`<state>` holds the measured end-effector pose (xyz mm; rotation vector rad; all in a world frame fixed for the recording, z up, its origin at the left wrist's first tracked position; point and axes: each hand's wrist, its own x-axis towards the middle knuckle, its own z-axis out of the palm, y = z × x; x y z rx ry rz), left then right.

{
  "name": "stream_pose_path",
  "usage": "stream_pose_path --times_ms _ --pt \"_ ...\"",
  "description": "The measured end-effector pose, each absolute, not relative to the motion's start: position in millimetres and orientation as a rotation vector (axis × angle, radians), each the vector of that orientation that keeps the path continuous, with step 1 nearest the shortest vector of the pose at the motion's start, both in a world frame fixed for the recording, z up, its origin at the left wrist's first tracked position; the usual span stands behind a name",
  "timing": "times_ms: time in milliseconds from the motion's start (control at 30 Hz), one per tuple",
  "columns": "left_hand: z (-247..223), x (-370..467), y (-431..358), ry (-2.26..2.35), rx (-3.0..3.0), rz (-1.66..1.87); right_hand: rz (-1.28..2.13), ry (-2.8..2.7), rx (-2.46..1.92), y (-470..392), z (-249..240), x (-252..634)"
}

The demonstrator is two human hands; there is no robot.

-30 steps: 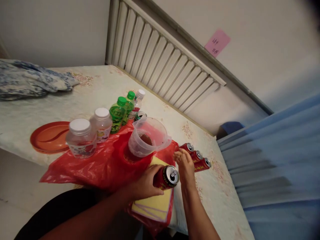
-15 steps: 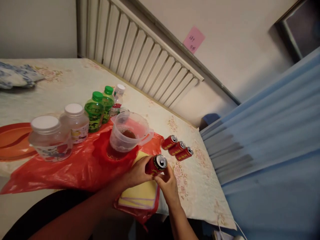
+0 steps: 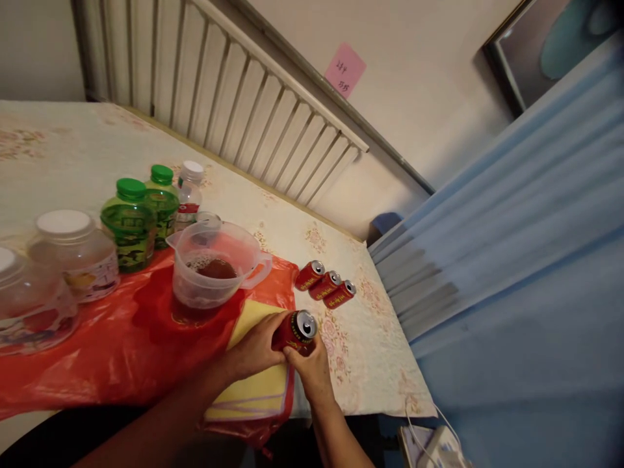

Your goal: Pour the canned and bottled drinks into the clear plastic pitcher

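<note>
Between my two hands is a red drink can (image 3: pixel 295 331) with its silver top opened, held above a folded yellow cloth (image 3: pixel 260 383). My left hand (image 3: pixel 258 348) wraps round the can's left side. On its right side, my right hand (image 3: pixel 312 364) grips it too, thumb toward the near face. Left of the hands, a clear plastic measuring jug (image 3: pixel 207 292) with brown, frothy liquid in it stands on a red plastic sheet (image 3: pixel 117 357). Beyond my right hand, three more red cans (image 3: pixel 325 285) stand in a row on the flowered tablecloth.
Two green-capped bottles (image 3: pixel 129 224), a white-capped bottle (image 3: pixel 189 195) and clear jars with white lids (image 3: pixel 75 257) line the left side. A radiator (image 3: pixel 234 97) runs behind the table. At right hangs a blue curtain (image 3: pixel 511 260), with cables by the table's near right corner.
The view has swung to the right, so the table's things sit further left. Both hands still hold the can, which looks slightly more turned toward me.
</note>
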<state>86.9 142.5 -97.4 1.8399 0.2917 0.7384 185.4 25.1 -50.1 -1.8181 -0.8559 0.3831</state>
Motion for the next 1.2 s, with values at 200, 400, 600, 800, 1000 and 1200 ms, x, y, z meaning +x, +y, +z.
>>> stream_pose_path --times_ms 200,400,600,800,1000,1200 --pt "-102.3 88.3 146.6 0.411 1.735 0.630 0.403 -0.719 -1.766 5.4 -63.7 226.6" --pt "-101.1 87.2 153.0 0.428 1.636 0.648 0.104 -0.575 -1.891 -21.4 -73.8 295.6" --pt "-104.9 89.1 154.8 0.446 1.631 0.604 -0.144 -0.434 -1.970 -30.5 -87.6 355.4" --pt "-105.3 91.0 156.4 0.421 1.636 0.592 -0.205 -0.391 -1.969 -12.8 -96.8 392.8" --pt "-105.1 92.3 155.7 0.434 1.653 0.596 -0.205 -0.388 -1.959 7.0 -106.4 415.3" --pt "-98.5 90.8 153.7 0.449 1.678 0.546 -0.209 -0.379 -1.970 11.2 -117.8 411.6"
